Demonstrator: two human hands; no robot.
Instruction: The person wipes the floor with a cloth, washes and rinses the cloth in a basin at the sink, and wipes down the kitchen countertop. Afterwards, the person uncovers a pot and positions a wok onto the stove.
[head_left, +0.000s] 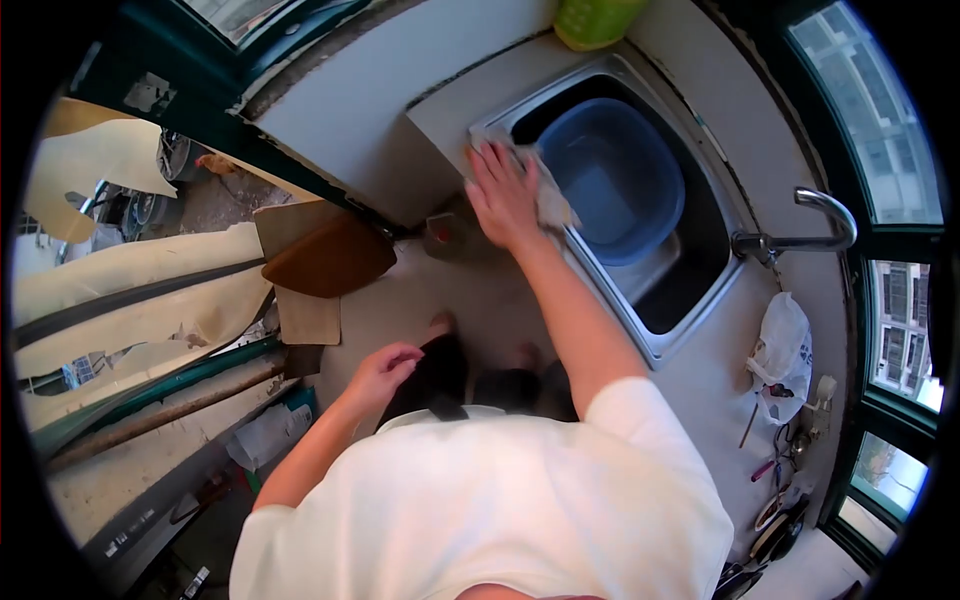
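Observation:
My right hand (503, 195) lies on a pale cloth (552, 195), fingers stretched over it, pressing it on the left rim of the steel sink (640, 345). Part of the cloth is hidden beneath the palm. A blue plastic basin (665, 185) stands inside the sink, just right of the cloth, and looks to hold some clear water. My left hand (385, 372) hangs in the air in front of my body, loosely curled, with nothing visible in it and a gap between thumb and fingers.
A curved tap (815, 243) rises at the sink's right side. A green container (597, 22) stands behind the sink. A white plastic bag (783, 345) and several utensils (785, 500) lie along the right counter. On the left are a brown board (330, 258) and cardboard (308, 318).

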